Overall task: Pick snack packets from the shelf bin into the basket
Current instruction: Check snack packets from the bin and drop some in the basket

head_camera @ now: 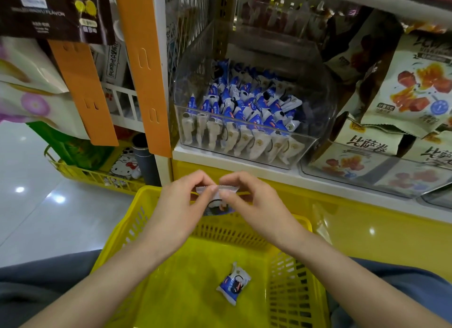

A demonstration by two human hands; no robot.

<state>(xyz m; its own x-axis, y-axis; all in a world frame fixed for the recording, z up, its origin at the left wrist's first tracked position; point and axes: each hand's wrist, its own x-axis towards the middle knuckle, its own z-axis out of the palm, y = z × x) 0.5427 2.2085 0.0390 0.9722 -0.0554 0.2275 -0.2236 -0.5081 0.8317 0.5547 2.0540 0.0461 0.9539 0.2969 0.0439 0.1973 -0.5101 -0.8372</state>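
Clear plastic bin (189, 83), crinkly pillow packet (216, 201)

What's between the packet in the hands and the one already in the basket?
Head view: only the yellow basket, its slatted far wall and bare floor, between held packet and loose packet.

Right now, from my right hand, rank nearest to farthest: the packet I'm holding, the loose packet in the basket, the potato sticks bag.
1. The held packet, pinched in the right hand itself.
2. The loose packet, below on the basket floor.
3. The potato sticks bag, hanging high at upper left.
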